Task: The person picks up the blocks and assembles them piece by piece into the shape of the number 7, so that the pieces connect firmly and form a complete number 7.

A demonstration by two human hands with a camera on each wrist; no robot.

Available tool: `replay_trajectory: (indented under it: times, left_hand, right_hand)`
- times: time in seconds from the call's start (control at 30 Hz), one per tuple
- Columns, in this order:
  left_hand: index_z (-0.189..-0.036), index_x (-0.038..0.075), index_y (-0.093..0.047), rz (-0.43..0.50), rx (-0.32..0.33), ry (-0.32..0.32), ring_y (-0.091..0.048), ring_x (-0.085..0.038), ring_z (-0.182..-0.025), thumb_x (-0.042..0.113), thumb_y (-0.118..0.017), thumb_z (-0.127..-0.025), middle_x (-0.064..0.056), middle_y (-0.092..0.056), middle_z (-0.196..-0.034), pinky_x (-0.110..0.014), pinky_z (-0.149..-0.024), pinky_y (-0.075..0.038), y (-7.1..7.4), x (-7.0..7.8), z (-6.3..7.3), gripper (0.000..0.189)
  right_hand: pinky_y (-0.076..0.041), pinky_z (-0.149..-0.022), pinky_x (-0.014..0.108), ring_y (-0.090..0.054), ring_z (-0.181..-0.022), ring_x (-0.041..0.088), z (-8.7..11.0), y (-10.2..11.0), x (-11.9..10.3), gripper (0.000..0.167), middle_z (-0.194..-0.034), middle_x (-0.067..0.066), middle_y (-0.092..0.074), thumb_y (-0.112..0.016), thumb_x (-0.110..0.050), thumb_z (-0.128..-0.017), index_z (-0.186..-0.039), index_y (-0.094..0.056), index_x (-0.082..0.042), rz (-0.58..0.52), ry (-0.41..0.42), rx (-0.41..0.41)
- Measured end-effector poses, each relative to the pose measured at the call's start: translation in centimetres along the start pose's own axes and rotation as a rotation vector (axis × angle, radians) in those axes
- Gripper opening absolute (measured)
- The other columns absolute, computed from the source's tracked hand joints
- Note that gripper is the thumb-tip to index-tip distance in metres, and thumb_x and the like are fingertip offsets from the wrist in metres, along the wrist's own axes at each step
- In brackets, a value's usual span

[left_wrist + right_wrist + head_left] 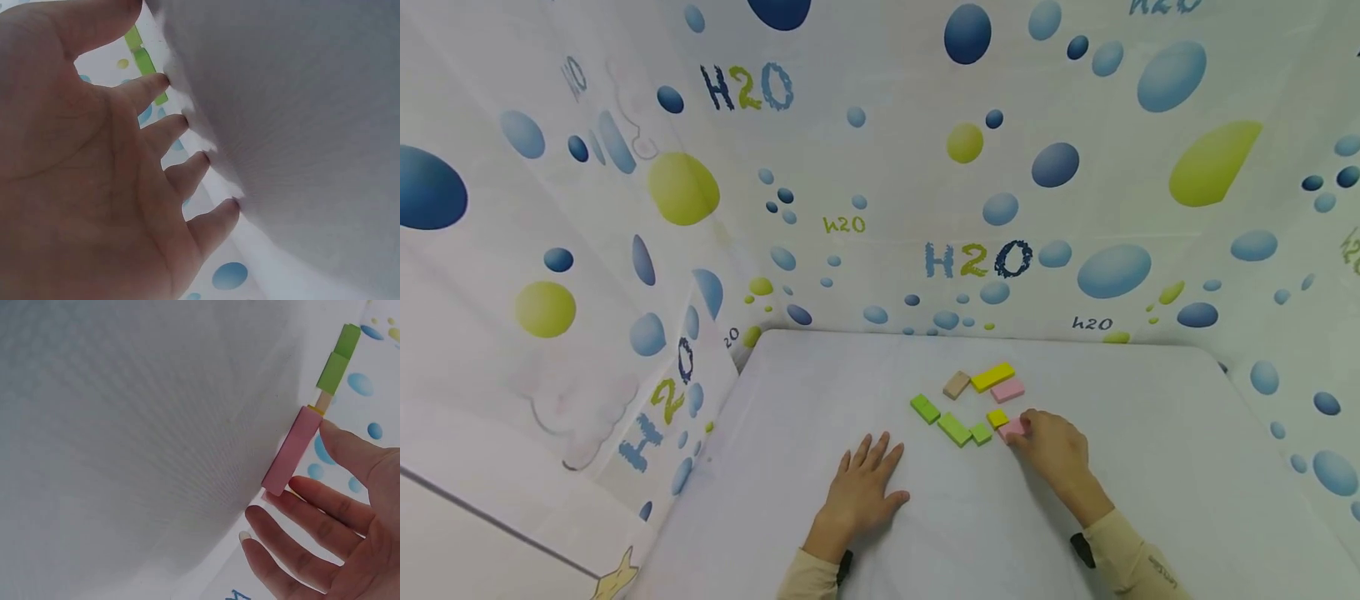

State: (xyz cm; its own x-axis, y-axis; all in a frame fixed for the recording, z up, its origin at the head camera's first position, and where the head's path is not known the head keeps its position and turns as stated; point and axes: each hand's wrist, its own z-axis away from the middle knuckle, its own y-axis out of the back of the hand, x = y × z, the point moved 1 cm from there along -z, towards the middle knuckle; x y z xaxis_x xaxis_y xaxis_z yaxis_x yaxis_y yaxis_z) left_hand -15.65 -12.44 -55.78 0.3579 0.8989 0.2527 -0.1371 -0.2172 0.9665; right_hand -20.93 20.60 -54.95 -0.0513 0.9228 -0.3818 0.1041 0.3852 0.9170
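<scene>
My right hand (1056, 450) pinches a pink block (292, 450) by its two ends, thumb at one end and fingers at the other. Its lower fingers spread loosely below the block in the right wrist view. Against that pink block, on its left, lies a small yellow block (997, 418), with a small green block (981, 433) just beyond it. My left hand (859, 497) lies on the white table with fingers spread and holds nothing. Nearest to its fingertips are two longer green blocks, one (955, 430) in the middle and one (925, 408) farther left.
Farther back lie a tan block (957, 385), a long yellow block (992, 377) and a second pink block (1007, 390), bunched closely. The blocks form a loose ring on the white table (820, 392). A curtain (880, 167) with printed bubbles hangs behind the table and along its sides.
</scene>
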Motion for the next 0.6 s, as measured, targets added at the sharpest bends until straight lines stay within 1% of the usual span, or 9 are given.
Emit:
replay_trajectory:
  times: [0.17,0.37,0.47,0.6]
  left_hand:
    - [-0.159,0.016,-0.045,0.007,-0.004,0.002,-0.027,-0.04,-0.155,0.048,-0.066,-0.099,-0.011,-0.034,-0.168,-0.064,-0.119,-0.026,0.19,-0.03,0.01,0.071]
    - [-0.158,0.016,-0.046,0.029,-0.003,0.003,-0.027,-0.041,-0.155,0.047,-0.067,-0.098,-0.012,-0.034,-0.168,-0.066,-0.118,-0.026,0.21,0.0,0.04,0.071]
    - [-0.159,0.016,-0.045,0.035,-0.008,0.004,-0.026,-0.041,-0.155,0.046,-0.067,-0.099,-0.012,-0.033,-0.168,-0.066,-0.119,-0.025,0.29,0.03,0.04,0.071]
    - [-0.158,0.014,-0.046,0.048,0.007,-0.009,-0.027,-0.042,-0.154,0.045,-0.067,-0.099,-0.014,-0.034,-0.167,-0.068,-0.118,-0.025,0.25,-0.02,-0.03,0.071]
  right_hand:
    - [-0.051,-0.059,0.039,-0.058,-0.07,0.022,-0.02,0.21,-0.12,0.044,-0.091,0.01,-0.073,-0.089,-0.034,-0.083,-0.11,-0.074,-0.002,-0.009,-0.007,-0.02]
    - [-0.051,-0.056,0.039,-0.061,-0.071,0.023,0.01,0.3,-0.18,0.045,-0.093,0.01,-0.075,-0.09,-0.033,-0.081,-0.112,-0.075,-0.003,-0.017,0.002,-0.018]
    - [-0.048,-0.054,0.037,-0.062,-0.071,0.021,0.12,0.35,-0.18,0.047,-0.092,0.008,-0.075,-0.091,-0.034,-0.08,-0.115,-0.076,-0.004,-0.025,0.0,-0.027]
    - [-0.044,-0.051,0.033,-0.058,-0.067,0.02,0.25,0.42,-0.2,0.048,-0.085,0.005,-0.072,-0.091,-0.034,-0.08,-0.116,-0.076,-0.005,-0.034,-0.004,-0.045]
